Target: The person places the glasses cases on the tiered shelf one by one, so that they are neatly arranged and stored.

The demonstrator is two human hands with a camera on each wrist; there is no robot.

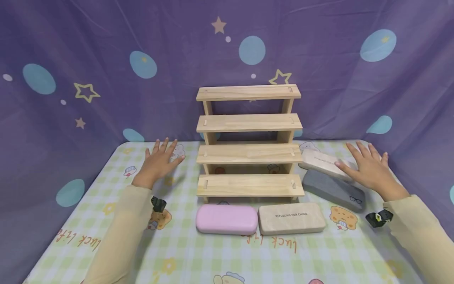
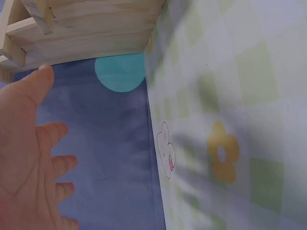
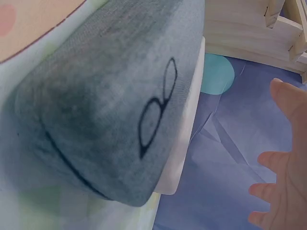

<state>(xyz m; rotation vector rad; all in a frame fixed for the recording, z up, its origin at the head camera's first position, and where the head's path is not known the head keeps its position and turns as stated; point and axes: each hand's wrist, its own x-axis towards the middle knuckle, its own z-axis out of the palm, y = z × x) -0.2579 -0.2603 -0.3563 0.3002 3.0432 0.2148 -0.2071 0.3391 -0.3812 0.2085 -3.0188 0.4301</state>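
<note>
My left hand hovers with spread fingers over the left of the table, holding nothing; the left wrist view shows its bare palm. On the other side my right hand, fingers also spread, is above a white glasses case and a grey glasses case marked with a small spectacles drawing. Whether it touches the white one is hard to tell. A pink glasses case and a beige glasses case with printed lettering lie side by side before a four-step wooden rack.
A checked tablecloth with cartoon prints covers the table. Behind it and at both sides hangs a purple curtain with stars and blue balloons. The rack's back stands close to the curtain.
</note>
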